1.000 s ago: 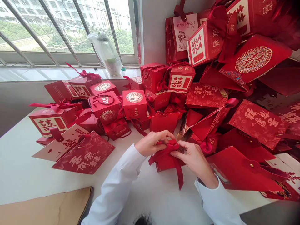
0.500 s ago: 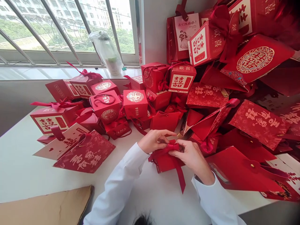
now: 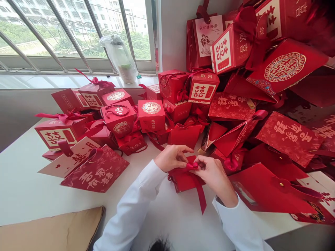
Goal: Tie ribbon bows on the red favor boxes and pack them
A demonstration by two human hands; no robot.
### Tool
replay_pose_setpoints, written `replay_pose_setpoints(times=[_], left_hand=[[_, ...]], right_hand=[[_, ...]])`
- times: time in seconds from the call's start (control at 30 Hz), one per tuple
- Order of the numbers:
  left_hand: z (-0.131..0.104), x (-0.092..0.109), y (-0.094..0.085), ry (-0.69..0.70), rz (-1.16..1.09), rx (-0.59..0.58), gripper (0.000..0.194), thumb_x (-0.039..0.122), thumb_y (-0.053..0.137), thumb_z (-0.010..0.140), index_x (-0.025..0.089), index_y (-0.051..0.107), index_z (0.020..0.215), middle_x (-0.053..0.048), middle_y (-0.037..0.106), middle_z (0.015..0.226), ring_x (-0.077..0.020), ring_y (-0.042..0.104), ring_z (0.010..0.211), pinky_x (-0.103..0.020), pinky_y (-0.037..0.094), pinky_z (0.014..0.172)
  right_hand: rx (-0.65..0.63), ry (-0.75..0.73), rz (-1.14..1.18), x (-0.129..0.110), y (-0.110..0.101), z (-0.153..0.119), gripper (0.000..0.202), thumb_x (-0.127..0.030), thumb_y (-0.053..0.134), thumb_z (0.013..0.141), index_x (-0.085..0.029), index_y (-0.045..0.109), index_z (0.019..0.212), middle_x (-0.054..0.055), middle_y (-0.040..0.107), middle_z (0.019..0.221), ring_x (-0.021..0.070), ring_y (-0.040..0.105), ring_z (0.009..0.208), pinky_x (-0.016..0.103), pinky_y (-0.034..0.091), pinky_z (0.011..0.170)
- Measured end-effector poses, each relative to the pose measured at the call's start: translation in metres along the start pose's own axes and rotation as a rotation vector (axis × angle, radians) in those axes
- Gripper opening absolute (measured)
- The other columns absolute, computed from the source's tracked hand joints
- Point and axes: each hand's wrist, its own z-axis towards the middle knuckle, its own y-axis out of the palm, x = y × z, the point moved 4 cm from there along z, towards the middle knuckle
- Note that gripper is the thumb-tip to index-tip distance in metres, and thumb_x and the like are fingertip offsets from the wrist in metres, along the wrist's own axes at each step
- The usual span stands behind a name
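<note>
Since the earlier frame, the glossy red ribbon bow (image 3: 192, 166) has dipped slightly between the fingertips. The left hand (image 3: 173, 158) and right hand (image 3: 216, 177) arch inward, each narrowly pinching it, over a small red cardboard box (image 3: 183, 183). Beneath them spreads a white tabletop (image 3: 180, 219); beyond the left hand stands a barred window (image 3: 140, 28).

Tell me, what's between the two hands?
A red ribbon, bunched up between the fingers of the left hand and right hand, with a red package under it. The head view shows it.
</note>
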Motion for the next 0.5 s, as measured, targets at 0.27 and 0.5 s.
replay_pose_setpoints(times=[0.27,0.5], left_hand=[[0.0013,-0.0013,0.0025,-0.011,-0.08,0.018,0.038,0.017,0.067,0.07,0.012,0.059,0.107,-0.002,0.072,0.071,-0.0126,0.063,0.062,-0.018,0.045,0.058],[0.0011,-0.0009,0.0016,-0.023,-0.053,0.072,0.032,0.014,0.063,0.07,0.014,0.056,0.102,0.001,0.069,0.068,-0.0104,0.057,0.059,-0.018,0.041,0.057]], right_hand=[[0.023,-0.033,0.023,0.0048,0.0027,0.0002,0.02,-0.038,0.066,0.072,-0.022,0.059,0.063,-0.005,0.048,0.052,0.0113,0.037,0.051,0.023,0.027,0.047],[0.004,-0.066,0.091,0.0054,0.0009,-0.0007,0.014,-0.035,0.066,0.073,-0.023,0.06,0.069,-0.006,0.05,0.055,0.012,0.041,0.052,0.023,0.031,0.049]])
